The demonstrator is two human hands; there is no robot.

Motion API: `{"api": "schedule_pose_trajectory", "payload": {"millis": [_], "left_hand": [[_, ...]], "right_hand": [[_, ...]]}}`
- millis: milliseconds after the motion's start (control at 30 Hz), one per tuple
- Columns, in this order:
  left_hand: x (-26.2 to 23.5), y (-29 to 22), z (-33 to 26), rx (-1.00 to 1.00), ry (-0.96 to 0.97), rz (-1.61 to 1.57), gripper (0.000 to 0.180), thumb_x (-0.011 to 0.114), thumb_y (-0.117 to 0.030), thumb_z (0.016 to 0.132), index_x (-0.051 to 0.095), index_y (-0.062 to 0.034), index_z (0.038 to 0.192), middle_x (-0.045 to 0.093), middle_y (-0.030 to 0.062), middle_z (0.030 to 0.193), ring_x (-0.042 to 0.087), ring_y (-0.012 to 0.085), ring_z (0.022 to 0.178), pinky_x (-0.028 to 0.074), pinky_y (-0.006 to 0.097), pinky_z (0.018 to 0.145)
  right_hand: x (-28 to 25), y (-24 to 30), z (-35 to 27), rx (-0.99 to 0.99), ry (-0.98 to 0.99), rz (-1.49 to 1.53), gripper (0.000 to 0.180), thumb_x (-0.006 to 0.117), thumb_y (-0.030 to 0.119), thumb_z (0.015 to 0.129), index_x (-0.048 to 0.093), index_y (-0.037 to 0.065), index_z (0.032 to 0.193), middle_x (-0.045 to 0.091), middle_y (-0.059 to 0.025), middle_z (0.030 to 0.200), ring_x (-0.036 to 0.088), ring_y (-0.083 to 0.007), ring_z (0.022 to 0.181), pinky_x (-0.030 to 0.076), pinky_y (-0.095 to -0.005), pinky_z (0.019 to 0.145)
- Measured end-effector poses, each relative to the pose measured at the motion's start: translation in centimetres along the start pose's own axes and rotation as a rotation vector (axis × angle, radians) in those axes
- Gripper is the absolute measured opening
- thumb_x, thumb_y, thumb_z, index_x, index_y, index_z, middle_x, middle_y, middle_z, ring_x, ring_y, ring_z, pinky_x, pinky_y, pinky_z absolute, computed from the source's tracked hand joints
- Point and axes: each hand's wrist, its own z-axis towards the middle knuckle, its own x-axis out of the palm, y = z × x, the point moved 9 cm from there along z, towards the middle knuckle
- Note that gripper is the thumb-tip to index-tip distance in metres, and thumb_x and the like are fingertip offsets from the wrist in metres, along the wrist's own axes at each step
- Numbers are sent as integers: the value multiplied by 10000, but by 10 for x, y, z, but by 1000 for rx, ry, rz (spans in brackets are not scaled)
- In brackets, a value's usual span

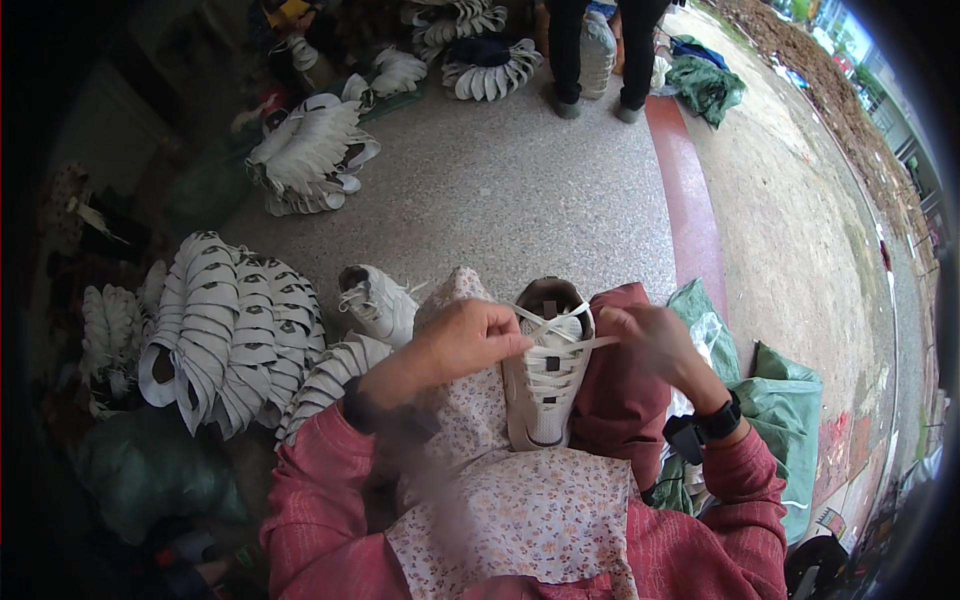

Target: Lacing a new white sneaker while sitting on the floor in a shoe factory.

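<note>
A white sneaker upper [545, 385] lies heel-away on a flowered cloth [520, 500] over my lap. White laces [560, 335] cross near its top opening. My left hand [465, 340] pinches a lace end at the left side of the opening. My right hand [645, 340] pulls the other lace end out to the right. A black watch is on my right wrist. Both sleeves are pinkish red.
A laced white shoe [378, 300] stands on the floor left of my knee. Fanned stacks of white uppers [225, 335] lie at the left, more stacks [310, 155] farther back. Green sacks [780, 410] sit at my right. A person's legs [598, 50] stand at the top.
</note>
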Motion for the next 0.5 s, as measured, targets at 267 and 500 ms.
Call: {"api": "schedule_pose_trajectory", "payload": {"millis": [267,500], "left_hand": [[-8,-7,28,62,-104,-67,205,692,-197,920,669,-47,1058,651,-3,986,573,81,863,490,255,759],[31,-11,40,-85,61,-100,263,660,-264,949,667,-35,1077,658,5,949,581,88,860,492,263,775]], "right_hand": [[-18,-56,-32,101,-81,244,385,574,352,1006,634,-18,1094,601,-66,806,563,-124,670,466,-290,607],[-5,-52,-73,-150,-209,88,208,661,203,919,656,41,1050,597,-113,925,616,-271,804,490,-368,714]]}}
